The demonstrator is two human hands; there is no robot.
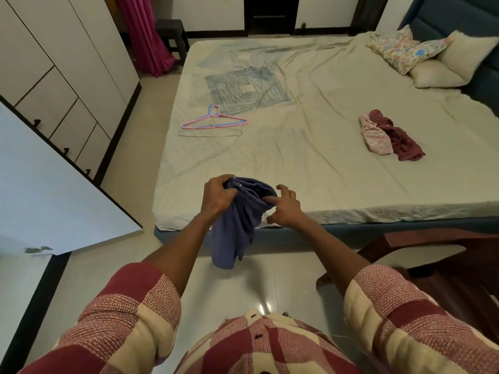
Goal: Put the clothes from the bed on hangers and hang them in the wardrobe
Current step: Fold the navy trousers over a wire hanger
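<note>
A purple-blue garment hangs bunched in front of the bed's near edge. My left hand grips its top left, where a bit of thin metal shows. My right hand touches its right side with fingers spread. On the bed lie a pink and blue plastic hanger and, just in front of it, a thin wire hanger. Further right on the sheet lie a pink floral garment and a maroon garment, side by side and touching.
The wardrobe runs along the left wall; one white door stands open toward me. Pillows are at the bed's far right. A dark wooden piece of furniture stands at my right. Magenta curtain hangs at the back left.
</note>
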